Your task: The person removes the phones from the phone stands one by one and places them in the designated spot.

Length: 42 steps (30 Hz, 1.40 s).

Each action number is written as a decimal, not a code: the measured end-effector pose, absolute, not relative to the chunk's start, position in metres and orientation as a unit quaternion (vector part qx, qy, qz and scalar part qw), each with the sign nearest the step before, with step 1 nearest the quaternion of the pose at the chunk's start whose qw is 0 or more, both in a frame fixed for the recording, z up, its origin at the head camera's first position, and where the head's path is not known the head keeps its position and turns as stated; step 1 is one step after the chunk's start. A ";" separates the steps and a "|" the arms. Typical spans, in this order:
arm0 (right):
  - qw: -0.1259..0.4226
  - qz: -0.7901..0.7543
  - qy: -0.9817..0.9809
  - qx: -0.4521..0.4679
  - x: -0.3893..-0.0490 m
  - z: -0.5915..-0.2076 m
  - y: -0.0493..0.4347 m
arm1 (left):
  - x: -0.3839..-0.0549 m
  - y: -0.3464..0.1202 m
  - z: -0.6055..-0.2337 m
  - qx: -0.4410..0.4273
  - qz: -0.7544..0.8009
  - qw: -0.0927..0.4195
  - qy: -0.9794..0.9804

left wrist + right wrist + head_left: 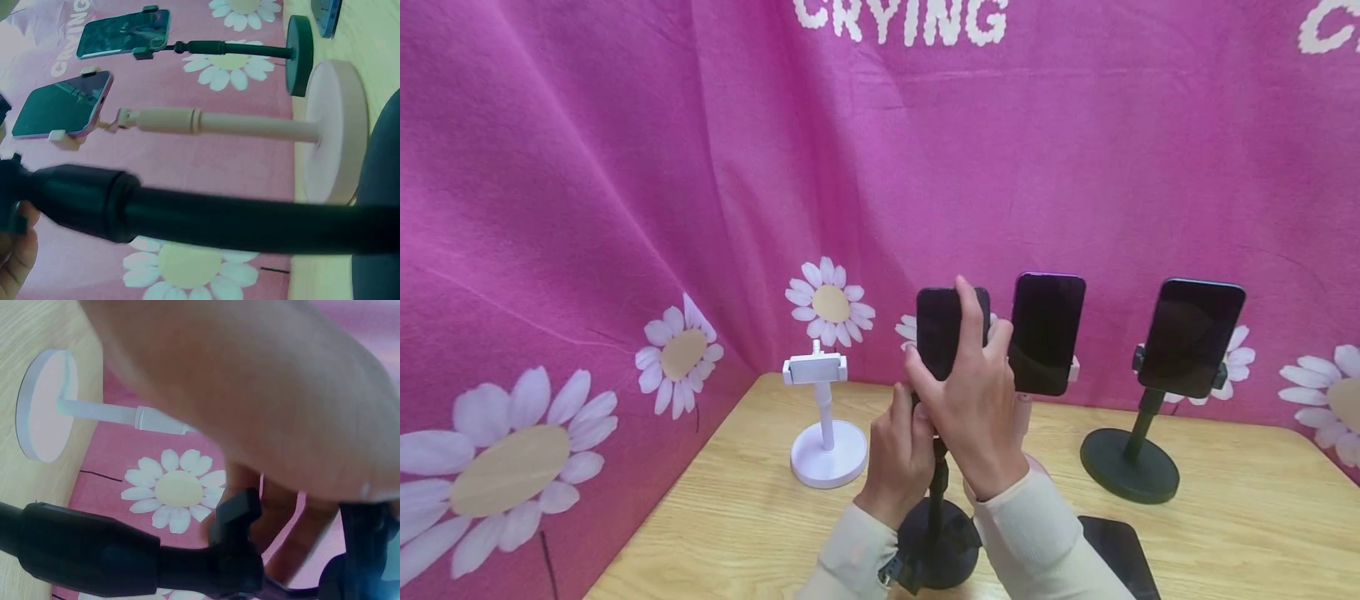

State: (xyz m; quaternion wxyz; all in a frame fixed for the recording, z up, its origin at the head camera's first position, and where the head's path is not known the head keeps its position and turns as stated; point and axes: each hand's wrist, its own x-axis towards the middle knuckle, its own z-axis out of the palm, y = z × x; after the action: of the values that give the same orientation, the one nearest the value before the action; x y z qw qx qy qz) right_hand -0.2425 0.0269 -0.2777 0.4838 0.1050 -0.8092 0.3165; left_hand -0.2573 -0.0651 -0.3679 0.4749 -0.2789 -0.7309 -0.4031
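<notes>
A black phone [937,321] stands upright at the head of a black phone stand [935,533], in the middle of the head view. My right hand [981,400] grips this phone from the right, thumb at its left edge and a finger up along its front. Low on the left, my left hand [897,458] pinches the stand's clamp with curled fingers. In the left wrist view the stand's black pole [250,215] crosses the picture, and fingertips [24,253] show by the clamp. The right wrist view shows the black clamp [237,519] under my palm; the phone is mostly hidden there.
To the left stands a white phone stand [827,454] with its holder unfilled. Behind my right hand, a pink stand holds a phone [1047,333]; a dark green stand [1131,467] farther right holds another phone [1191,333]. One more phone [1120,554] lies flat on the wooden table [722,508].
</notes>
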 end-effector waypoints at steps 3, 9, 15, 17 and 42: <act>0.484 0.309 -0.813 0.096 -0.242 -0.278 0.026 | -0.258 -0.068 -0.366 -0.269 -0.396 0.485 -0.732; 0.482 0.302 -0.818 0.092 -0.243 -0.280 0.025 | -0.260 -0.074 -0.363 -0.244 -0.351 0.515 -0.742; 0.500 0.294 -0.808 0.101 -0.243 -0.281 0.026 | -0.262 -0.077 -0.359 -0.245 -0.301 0.550 -0.740; 0.510 0.294 -0.802 0.104 -0.244 -0.281 0.027 | -0.262 -0.078 -0.358 -0.245 -0.294 0.559 -0.735; 0.526 0.377 -0.740 0.181 -0.241 -0.282 0.039 | -0.267 -0.084 -0.359 -0.277 -0.340 0.562 -0.702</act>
State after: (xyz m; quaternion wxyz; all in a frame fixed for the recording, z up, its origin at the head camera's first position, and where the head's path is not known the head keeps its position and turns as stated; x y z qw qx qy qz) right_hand -0.2410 0.0390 -0.2823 0.5264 0.1813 -0.7401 0.3773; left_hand -0.2665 -0.0837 -0.3594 0.5616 -0.2773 -0.7017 -0.3397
